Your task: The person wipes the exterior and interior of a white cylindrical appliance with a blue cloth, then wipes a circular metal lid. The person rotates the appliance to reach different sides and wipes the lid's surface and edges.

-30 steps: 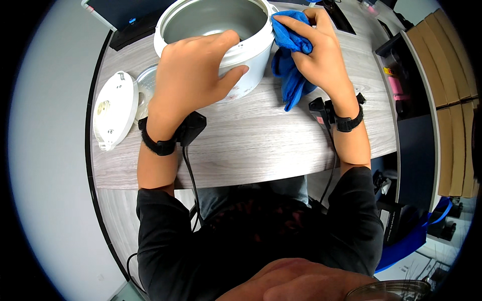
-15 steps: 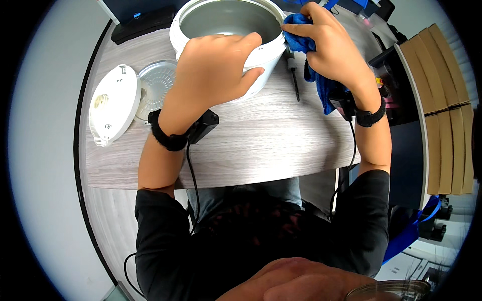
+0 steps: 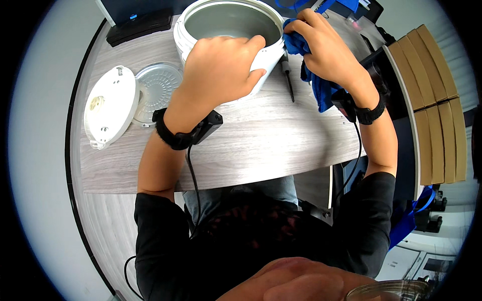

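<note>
My left hand (image 3: 221, 67) is curled over the near rim of the white cooker pot (image 3: 271, 57), thumb apart from the fingers and lying along the outer wall; fingertips hidden behind the rim, can't tell how hard they press. My right hand (image 3: 334, 52) is pinching a bunched blue cloth (image 3: 321, 93) between thumb and fingers at the pot's right rim; loose end hangs below my palm. Pot stands upright at the far side of the grey wood-grain desk (image 3: 276, 135), uncovered, dull grey inside. Thin dark rod (image 3: 289, 86) with a grey collar lies just right of the pot, cord or tool, can't tell. To the left: white oval lid (image 3: 111, 108), fittings showing, overlapping the edge of a clear ribbed disc (image 3: 159, 88); can't tell whether they touch. Flat black case (image 3: 139, 29) at far left, near the wall. Black strapped modules on both wrists, left module (image 3: 208, 125) and right module (image 3: 344, 104), each with a black cable trailing down. Off the desk to the right: brown cardboard boxes (image 3: 427, 75) in two stacked rows, blue bag (image 3: 401, 226) below them.
</note>
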The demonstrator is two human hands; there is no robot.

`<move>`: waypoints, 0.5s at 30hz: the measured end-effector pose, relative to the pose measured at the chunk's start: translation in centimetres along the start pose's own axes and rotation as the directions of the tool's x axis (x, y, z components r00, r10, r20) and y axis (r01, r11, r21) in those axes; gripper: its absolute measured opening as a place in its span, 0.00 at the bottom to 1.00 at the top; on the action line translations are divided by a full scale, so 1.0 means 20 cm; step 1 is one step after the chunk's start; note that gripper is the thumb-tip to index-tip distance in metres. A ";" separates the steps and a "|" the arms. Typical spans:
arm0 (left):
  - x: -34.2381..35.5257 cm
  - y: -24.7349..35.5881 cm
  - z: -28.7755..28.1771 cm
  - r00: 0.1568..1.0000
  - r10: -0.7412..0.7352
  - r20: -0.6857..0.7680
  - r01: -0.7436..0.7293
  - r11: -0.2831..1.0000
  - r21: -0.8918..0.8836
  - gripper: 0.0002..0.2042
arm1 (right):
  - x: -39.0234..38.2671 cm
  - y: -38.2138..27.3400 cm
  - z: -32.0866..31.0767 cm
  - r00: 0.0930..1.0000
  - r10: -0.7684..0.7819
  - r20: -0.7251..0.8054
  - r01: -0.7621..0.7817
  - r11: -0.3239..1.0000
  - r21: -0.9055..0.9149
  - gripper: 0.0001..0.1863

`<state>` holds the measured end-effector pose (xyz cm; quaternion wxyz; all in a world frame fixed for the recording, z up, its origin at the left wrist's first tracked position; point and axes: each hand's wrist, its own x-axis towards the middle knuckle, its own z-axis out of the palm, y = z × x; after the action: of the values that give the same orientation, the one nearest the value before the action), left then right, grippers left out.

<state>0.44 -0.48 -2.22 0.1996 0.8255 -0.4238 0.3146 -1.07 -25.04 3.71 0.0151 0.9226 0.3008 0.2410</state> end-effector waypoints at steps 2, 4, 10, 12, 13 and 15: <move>0.00 0.00 0.00 1.000 -0.005 -0.003 0.005 1.000 -0.013 0.17 | 0.00 0.00 -0.01 0.999 -0.032 -0.020 0.031 0.999 -0.022 0.27; 0.00 0.00 0.00 1.000 -0.010 0.009 0.010 1.000 -0.017 0.17 | 0.00 -0.03 -0.02 1.000 -0.031 -0.002 0.031 0.999 -0.031 0.28; 0.01 0.01 0.00 0.998 -0.040 0.043 0.040 0.999 -0.008 0.17 | 0.02 0.00 -0.04 0.997 -0.027 0.066 0.033 0.996 -0.081 0.30; 0.01 0.01 0.00 0.997 -0.052 0.049 0.052 0.999 -0.006 0.17 | 0.04 0.04 0.00 0.999 -0.033 0.039 0.037 0.994 -0.102 0.30; 0.01 0.01 0.00 0.998 -0.055 0.044 0.055 0.998 -0.008 0.18 | 0.04 0.03 0.00 0.998 -0.037 0.044 0.041 0.994 -0.096 0.30; 0.01 0.01 0.00 0.996 -0.072 0.045 0.073 0.997 -0.014 0.20 | 0.04 0.00 0.00 0.997 -0.046 0.055 0.050 0.995 -0.084 0.29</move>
<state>0.39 -0.65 -2.09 0.2080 0.8456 -0.4004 0.2853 -0.48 -24.66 4.17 0.0680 0.9197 0.3119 0.2286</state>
